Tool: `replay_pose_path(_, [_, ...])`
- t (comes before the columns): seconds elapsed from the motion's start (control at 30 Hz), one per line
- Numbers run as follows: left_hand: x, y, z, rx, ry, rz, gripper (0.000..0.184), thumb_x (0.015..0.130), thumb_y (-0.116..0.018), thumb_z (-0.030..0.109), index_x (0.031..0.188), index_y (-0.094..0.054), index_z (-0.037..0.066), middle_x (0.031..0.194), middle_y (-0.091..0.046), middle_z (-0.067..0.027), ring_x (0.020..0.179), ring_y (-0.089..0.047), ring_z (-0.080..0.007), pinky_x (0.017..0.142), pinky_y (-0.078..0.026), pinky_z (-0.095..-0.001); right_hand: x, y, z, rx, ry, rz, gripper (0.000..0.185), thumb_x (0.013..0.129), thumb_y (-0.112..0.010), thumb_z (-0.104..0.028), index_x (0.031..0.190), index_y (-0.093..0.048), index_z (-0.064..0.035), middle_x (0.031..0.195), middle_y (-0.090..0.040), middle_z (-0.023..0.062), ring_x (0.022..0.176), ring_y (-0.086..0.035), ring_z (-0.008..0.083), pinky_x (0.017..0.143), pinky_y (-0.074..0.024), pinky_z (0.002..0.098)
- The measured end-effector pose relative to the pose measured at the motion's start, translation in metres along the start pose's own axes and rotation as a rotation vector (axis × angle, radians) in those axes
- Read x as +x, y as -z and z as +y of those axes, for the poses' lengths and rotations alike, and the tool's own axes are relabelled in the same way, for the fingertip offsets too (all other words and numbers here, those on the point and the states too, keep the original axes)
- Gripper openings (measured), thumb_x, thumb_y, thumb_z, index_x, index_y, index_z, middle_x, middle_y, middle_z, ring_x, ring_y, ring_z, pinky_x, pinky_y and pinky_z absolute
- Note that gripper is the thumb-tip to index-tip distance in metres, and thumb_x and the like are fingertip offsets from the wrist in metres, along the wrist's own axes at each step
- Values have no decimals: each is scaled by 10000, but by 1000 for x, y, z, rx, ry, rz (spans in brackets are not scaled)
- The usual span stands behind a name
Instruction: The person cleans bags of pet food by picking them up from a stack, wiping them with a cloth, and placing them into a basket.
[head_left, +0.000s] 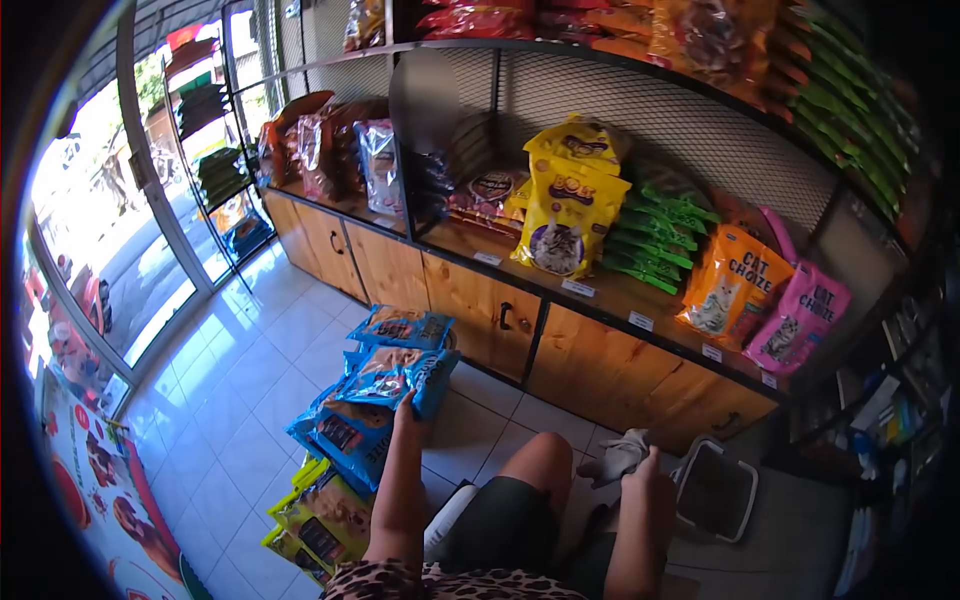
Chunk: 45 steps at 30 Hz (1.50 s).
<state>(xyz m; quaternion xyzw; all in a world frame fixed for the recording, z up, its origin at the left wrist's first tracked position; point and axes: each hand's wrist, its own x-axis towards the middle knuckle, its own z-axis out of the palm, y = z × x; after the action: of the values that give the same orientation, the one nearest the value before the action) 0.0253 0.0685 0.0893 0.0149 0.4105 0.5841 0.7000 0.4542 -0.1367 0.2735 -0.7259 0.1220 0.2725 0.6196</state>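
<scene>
My left hand (408, 408) is at the lower right edge of a blue bag (392, 374) with its fingers closed on it. This bag lies on other blue bags (352, 438) piled on the floor. In my right hand (645, 470) is a crumpled grey cloth (618, 457), held over the floor beside my knee. Just right of that hand stands a grey bucket (718, 490) with a white rim. Yellow-green bags (322, 517) lie nearer to me, below the blue ones.
A wooden cabinet (480, 300) runs along the wall, its shelf bearing yellow bags (572, 205), green bags (655, 235), an orange bag (733, 282) and a pink bag (800, 318). A glass door (160, 200) and a wire rack (215, 150) stand at the left.
</scene>
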Motion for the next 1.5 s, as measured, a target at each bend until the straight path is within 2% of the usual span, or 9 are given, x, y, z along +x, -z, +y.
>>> replay_pose_path(0.27, [-237,2,-27,227,195,-175,514,848,-677,210,1283,-499,2,1149,-641,-161,950,-660,-275,836,-539,-344,20,14,23,-60,80,-232,513,880,-530,-444,1164,-609,-24,1099,-638,104,929,-616,200,781,-489,273])
replay_pose_path(0.33, [-241,-44,-26,352,250,-231,533,832,-699,185,1279,-488,-13,1152,-637,-164,944,-662,-283,839,-541,-347,49,43,37,761,-32,-1600,477,917,-546,-382,1237,-570,-29,1156,-623,109,971,-615,191,815,-486,257])
replay_pose_path(0.43, [-273,-66,-40,515,334,-540,618,807,-722,189,1320,-443,-13,1206,-608,-168,997,-644,-278,885,-528,-366,5,35,23,226,357,-697,475,968,-500,-350,1305,-516,-15,1230,-594,117,1030,-604,182,874,-479,273])
replay_pose_path(0.8, [-241,-172,-98,1242,490,-1664,730,757,-748,302,1376,-442,68,1291,-545,-188,1153,-524,-374,1004,-408,-503,38,216,-10,465,597,-457,484,980,-443,-293,1407,-414,-66,1369,-476,182,1199,-505,249,973,-436,363])
replay_pose_path(0.9, [-211,-184,-126,1889,33,-1765,640,782,-727,336,1321,-511,66,1209,-598,-189,1058,-577,-321,940,-459,-451,18,249,3,488,694,-464,461,976,-425,-266,1406,-435,-101,1407,-461,153,1223,-503,252,1001,-419,366])
replay_pose_path(1.1, [-305,-199,-98,2202,-522,-868,474,832,-607,323,1259,-555,125,1051,-614,-212,932,-589,-359,793,-452,-454,-29,239,4,559,645,-695,461,947,-446,-243,1362,-467,-42,1272,-574,157,1133,-576,280,967,-451,371])
replay_pose_path(1.17, [-307,-147,-151,1850,-1273,-746,493,811,-599,270,1281,-537,135,1158,-547,-191,997,-557,-355,797,-425,-460,-34,214,16,574,383,-1126,403,941,-469,-249,1242,-539,10,1104,-654,124,979,-631,233,824,-500,336])
replay_pose_path(1.23, [-337,-128,-181,1730,-919,-881,556,791,-612,231,1318,-503,91,1330,-441,-188,1164,-485,-401,944,-371,-520,-64,139,34,-542,1345,-254,448,831,-644,-242,1237,-554,-77,1106,-641,104,897,-631,270,800,-488,347])
replay_pose_path(1.5, [-334,-98,-204,1899,-1104,-893,554,820,-575,281,1330,-509,76,1429,-424,-193,1330,-384,-394,1057,-282,-555,-22,131,30,-1169,1153,-290,273,726,-691,-191,965,-647,-66,890,-641,118,754,-606,333,637,-486,420])
